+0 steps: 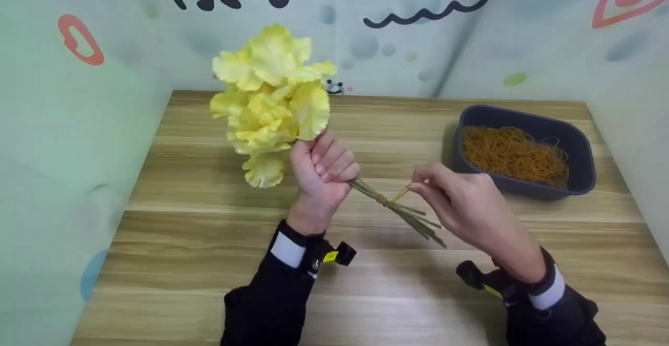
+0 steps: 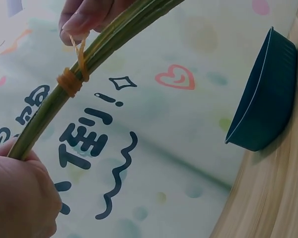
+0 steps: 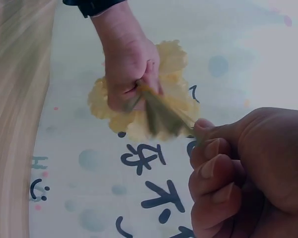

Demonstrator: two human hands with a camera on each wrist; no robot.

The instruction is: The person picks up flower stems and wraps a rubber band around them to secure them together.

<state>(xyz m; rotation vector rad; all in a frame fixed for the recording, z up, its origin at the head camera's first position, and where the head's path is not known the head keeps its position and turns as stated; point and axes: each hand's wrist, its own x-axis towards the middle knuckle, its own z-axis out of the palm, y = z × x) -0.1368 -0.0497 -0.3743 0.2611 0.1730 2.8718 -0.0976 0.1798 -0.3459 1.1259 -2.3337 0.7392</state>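
The bunch of yellow flowers [image 1: 272, 108] is hanging above the desk [image 1: 209, 252], its blooms lying toward the far left corner and overlapping the far edge in the head view, its green stems [image 1: 418, 223] slanting toward the near right corner. An amber rubber band [image 1: 384, 199] is circling the stems in several tight turns, with one loop standing drawn out. That loop could be snapping back or breaking if the pinch slips or the pull grows too strong; a loose grip could be letting the stems slide unevenly, and overly tight turns could be creasing them. The petals are looking broad and ruffled, paler at the rims; the cut ends are fanning apart below the band.

The left hand [image 1: 324, 171] is gripping the stems just below the blooms, fingers curled round them. The right hand [image 1: 465, 199] is pinching the loop between thumb and fingertip. Beyond it, near the far right corner, a dark blue bin [image 1: 583, 171] is holding a heap of loose bands [image 1: 512, 158].
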